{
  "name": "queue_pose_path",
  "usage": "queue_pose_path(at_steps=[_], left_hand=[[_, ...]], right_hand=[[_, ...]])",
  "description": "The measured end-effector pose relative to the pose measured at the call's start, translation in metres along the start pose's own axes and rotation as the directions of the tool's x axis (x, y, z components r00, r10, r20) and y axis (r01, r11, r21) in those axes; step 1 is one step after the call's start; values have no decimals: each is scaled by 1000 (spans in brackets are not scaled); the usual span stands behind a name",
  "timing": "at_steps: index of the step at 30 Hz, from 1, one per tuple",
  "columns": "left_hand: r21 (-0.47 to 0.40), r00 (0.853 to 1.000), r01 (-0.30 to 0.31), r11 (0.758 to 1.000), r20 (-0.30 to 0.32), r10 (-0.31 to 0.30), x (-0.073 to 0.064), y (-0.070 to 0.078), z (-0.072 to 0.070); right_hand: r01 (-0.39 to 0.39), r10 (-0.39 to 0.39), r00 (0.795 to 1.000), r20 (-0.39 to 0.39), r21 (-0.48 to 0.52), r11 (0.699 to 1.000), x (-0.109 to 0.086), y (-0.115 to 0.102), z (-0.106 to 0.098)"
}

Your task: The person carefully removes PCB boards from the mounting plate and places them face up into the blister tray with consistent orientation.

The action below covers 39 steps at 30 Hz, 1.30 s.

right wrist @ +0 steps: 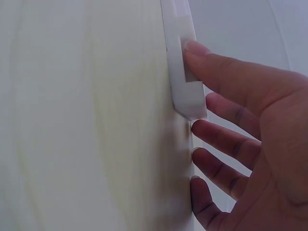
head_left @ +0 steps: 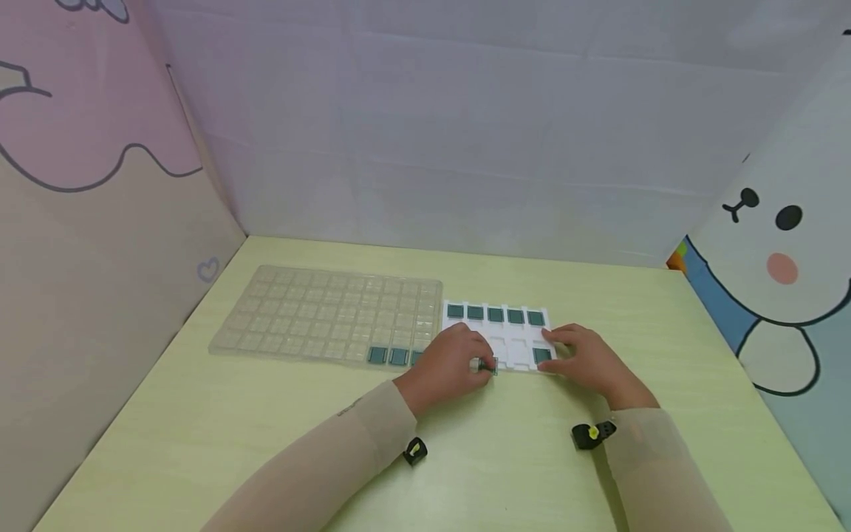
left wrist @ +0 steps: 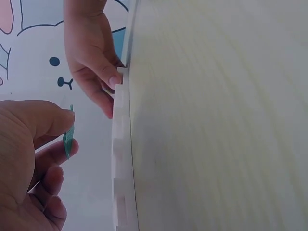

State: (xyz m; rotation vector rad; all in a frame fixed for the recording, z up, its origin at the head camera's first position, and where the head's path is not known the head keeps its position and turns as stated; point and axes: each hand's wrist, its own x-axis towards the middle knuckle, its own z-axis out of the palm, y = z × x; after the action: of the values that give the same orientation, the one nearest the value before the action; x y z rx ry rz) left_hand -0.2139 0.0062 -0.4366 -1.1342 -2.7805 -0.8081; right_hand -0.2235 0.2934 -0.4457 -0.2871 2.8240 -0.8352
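Between thumb and index finger, my left hand (head_left: 455, 366) pinches a small thin green chip (left wrist: 69, 137). It hovers over the front edge of the white tray (head_left: 518, 356), near its left end. The chip stands on edge in the left wrist view, apart from the tray. My right hand (head_left: 588, 360) holds the tray's right end. Its thumb (right wrist: 219, 72) lies at a notch in the front edge, and the index finger touches farther back. Dark green chips (head_left: 495, 315) fill the tray's back row, and another chip (head_left: 541, 355) sits at the front right.
A large clear plastic tray (head_left: 319, 310) with many pockets lies left of the white tray. Chips (head_left: 377, 355) sit in its front right pockets, partly hidden by my left hand. Printed cloth walls (head_left: 432, 148) enclose the pale wooden table (head_left: 505, 458) at the back and sides.
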Motion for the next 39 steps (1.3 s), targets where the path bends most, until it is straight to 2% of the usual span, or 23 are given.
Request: queue_pose_path(at_steps=[9,19,28,39], left_hand=[[26,1000,-28,999,1,28,-9,-3,-5],[7,1000,9,1000,-2,-9,-21,-15,-4],[-35,1000,17,999,-15,-17,-26,-17,-11],[-20,999,22,1000,-35,-23,-34,-28,-12]], right_hand=[[3,-3,1000,6,-5,1000,0,2,1],[15,-16,1000,12,13,1000,0,1,1],[0,0,1000,16,-6,1000,-1,0,-1],[2,-3,1000,14,28,1000,0,3,0]])
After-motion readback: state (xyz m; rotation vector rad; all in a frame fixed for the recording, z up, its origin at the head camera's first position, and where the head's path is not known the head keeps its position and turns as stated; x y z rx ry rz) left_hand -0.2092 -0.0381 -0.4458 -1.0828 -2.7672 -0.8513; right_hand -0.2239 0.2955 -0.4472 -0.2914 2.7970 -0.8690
